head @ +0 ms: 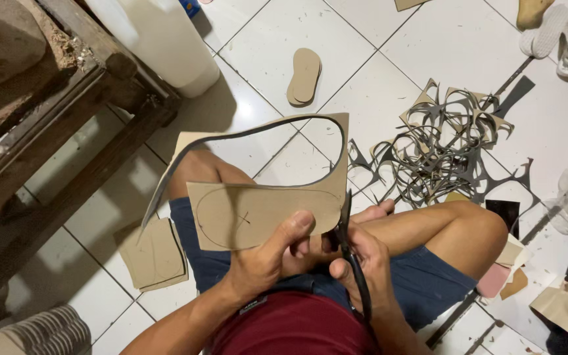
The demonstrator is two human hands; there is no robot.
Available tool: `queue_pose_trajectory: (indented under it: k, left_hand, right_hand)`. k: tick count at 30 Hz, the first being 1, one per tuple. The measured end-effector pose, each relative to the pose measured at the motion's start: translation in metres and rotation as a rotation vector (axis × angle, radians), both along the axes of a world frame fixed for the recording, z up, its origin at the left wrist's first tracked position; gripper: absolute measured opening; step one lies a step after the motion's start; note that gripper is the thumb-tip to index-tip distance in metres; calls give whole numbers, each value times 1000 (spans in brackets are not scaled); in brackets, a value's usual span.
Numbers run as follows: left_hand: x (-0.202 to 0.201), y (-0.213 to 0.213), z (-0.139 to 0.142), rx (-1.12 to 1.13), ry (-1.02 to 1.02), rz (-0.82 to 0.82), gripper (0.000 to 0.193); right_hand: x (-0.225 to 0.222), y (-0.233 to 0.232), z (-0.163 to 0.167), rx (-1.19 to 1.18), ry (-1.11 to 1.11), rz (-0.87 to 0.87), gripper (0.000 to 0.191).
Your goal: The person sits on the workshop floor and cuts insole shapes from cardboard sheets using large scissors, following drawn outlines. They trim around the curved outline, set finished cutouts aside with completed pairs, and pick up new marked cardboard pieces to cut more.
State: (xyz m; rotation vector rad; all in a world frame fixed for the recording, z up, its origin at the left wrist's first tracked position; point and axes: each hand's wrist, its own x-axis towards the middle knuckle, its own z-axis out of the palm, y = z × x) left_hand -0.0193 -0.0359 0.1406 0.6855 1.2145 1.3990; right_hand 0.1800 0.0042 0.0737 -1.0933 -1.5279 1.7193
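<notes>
Scissors [348,246] in right hand [363,266] sat at cardboard sheet's [258,213] right edge; left hand [267,260] fingers pinched its lower edge, long axis left-right.

the left hand [272,253] sat low over the lap, thumb stretched up and forward, fingers curled beneath in a pinch. the right hand [363,263] lay just beside it, fingers folded in a closed grip, both forearms angled inward from below.
</notes>
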Motion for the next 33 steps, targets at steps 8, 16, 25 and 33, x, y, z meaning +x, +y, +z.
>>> queue_pose_trajectory:
  k: [8, 16, 25, 33]
  left_hand:
    - [-20, 5, 11, -60, 105, -141, 37]
    - [-41, 13, 19, -71, 105, -214, 32]
    - [-52, 27, 31, -110, 59, -295, 20]
    - [-64, 34, 41, -29, 102, -481, 23]
  right_hand:
    - [0, -3, -2, -98, 153, 47, 83]
    - [4, -4, 2, -129, 24, 76, 87]
    - [3, -1, 0, -205, 163, 114, 86]
    - [6, 1, 4, -62, 75, 139, 91]
